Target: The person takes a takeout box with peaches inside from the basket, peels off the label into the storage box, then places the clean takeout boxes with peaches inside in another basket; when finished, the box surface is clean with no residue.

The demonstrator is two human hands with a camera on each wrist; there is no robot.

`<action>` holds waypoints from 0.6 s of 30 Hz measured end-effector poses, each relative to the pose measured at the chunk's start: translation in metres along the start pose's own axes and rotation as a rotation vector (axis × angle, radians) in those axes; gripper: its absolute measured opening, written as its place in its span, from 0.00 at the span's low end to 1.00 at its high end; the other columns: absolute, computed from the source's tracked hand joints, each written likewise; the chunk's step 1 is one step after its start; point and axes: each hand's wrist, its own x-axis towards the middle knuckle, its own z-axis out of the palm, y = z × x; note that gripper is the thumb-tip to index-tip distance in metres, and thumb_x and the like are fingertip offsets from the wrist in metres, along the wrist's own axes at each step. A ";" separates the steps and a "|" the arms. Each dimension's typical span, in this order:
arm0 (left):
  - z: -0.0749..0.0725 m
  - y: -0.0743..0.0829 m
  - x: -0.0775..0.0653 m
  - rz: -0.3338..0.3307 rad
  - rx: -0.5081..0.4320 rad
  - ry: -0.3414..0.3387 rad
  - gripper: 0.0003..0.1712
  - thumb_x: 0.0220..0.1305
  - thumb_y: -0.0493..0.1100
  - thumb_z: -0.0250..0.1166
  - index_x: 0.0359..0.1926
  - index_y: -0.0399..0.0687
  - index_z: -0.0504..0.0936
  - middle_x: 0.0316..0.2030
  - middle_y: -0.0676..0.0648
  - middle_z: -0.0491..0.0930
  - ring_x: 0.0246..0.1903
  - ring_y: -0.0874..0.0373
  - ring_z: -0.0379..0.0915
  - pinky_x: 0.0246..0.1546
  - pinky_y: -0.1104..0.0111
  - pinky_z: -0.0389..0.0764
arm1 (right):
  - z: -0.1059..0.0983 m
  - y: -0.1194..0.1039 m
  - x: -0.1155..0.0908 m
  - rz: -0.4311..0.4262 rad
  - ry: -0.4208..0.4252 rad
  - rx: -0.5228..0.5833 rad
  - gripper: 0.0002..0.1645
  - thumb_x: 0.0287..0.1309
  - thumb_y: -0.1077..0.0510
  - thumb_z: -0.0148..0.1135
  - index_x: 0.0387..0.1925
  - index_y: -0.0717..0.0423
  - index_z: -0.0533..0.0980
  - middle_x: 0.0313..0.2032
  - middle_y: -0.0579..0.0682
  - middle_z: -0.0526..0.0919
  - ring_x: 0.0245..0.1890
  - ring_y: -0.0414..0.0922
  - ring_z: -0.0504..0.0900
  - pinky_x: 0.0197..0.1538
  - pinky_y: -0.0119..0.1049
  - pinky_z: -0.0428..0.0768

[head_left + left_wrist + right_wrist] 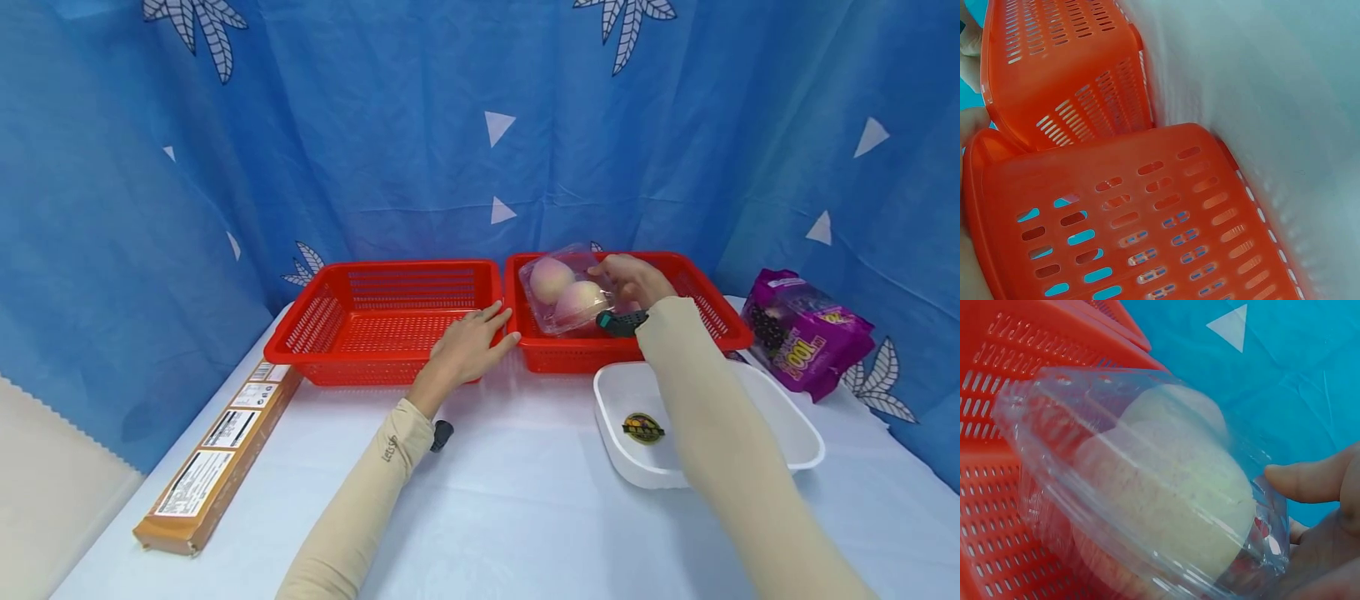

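Observation:
A clear plastic clamshell pack (pixel 537 310) with two pale pink and yellow peaches (pixel 579 302) is tilted over the right red basket (pixel 570 357). By its right end my right hand (pixel 637 279) holds the pack, thumb and fingers on its edge. The right wrist view shows that pack (pixel 1147 487) close up, with my thumb (pixel 1310 481) on its end. My left hand (pixel 468 343) rests on the near right rim of the left red basket (pixel 375 357), fingers spread towards the right basket. In the left wrist view, only part of that hand (pixel 969 250) appears at the edge.
A white tub (pixel 708 477) with a round fruit sticker stands in front of the right basket, under my right forearm. Beyond it lies a purple bag (pixel 810 337). A long brown box (pixel 217 458) lies on the left. Blue curtain (pixel 420 150) hangs behind the baskets.

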 end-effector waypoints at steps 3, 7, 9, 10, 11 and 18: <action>0.000 0.000 0.000 0.002 -0.002 -0.001 0.37 0.69 0.67 0.44 0.74 0.60 0.56 0.74 0.52 0.50 0.70 0.41 0.51 0.68 0.46 0.55 | 0.004 -0.003 0.002 0.011 -0.004 -0.028 0.22 0.65 0.51 0.55 0.55 0.56 0.64 0.44 0.53 0.67 0.45 0.48 0.65 0.42 0.39 0.74; 0.000 -0.001 -0.001 0.007 -0.002 -0.005 0.37 0.69 0.67 0.44 0.74 0.59 0.56 0.74 0.52 0.50 0.70 0.41 0.51 0.68 0.45 0.55 | 0.009 -0.004 0.005 0.037 0.011 -0.066 0.27 0.65 0.50 0.56 0.60 0.56 0.62 0.47 0.53 0.68 0.46 0.49 0.66 0.42 0.40 0.75; -0.001 -0.002 -0.001 0.006 -0.002 -0.003 0.37 0.69 0.66 0.44 0.74 0.59 0.56 0.74 0.51 0.50 0.70 0.41 0.51 0.68 0.45 0.55 | 0.012 -0.004 0.005 0.035 0.022 -0.093 0.25 0.64 0.50 0.56 0.57 0.56 0.64 0.44 0.53 0.69 0.42 0.48 0.68 0.40 0.37 0.76; -0.001 -0.002 -0.001 0.005 -0.002 -0.001 0.37 0.69 0.66 0.44 0.73 0.59 0.56 0.74 0.51 0.51 0.70 0.41 0.51 0.68 0.45 0.55 | 0.014 -0.004 0.005 0.033 0.026 -0.102 0.22 0.64 0.50 0.56 0.55 0.55 0.65 0.42 0.52 0.69 0.40 0.47 0.69 0.39 0.36 0.76; -0.002 -0.001 -0.001 0.006 -0.002 0.000 0.37 0.69 0.66 0.45 0.73 0.59 0.56 0.74 0.51 0.51 0.70 0.41 0.51 0.68 0.45 0.55 | 0.015 -0.004 0.005 0.027 0.028 -0.117 0.20 0.65 0.50 0.55 0.53 0.55 0.66 0.40 0.52 0.70 0.37 0.46 0.69 0.37 0.34 0.76; -0.001 -0.002 0.000 0.011 -0.002 -0.004 0.37 0.69 0.66 0.45 0.74 0.58 0.56 0.74 0.51 0.51 0.70 0.40 0.51 0.67 0.44 0.54 | 0.025 -0.003 0.010 0.027 0.023 -0.171 0.21 0.66 0.52 0.49 0.55 0.59 0.65 0.39 0.55 0.68 0.34 0.47 0.68 0.34 0.34 0.76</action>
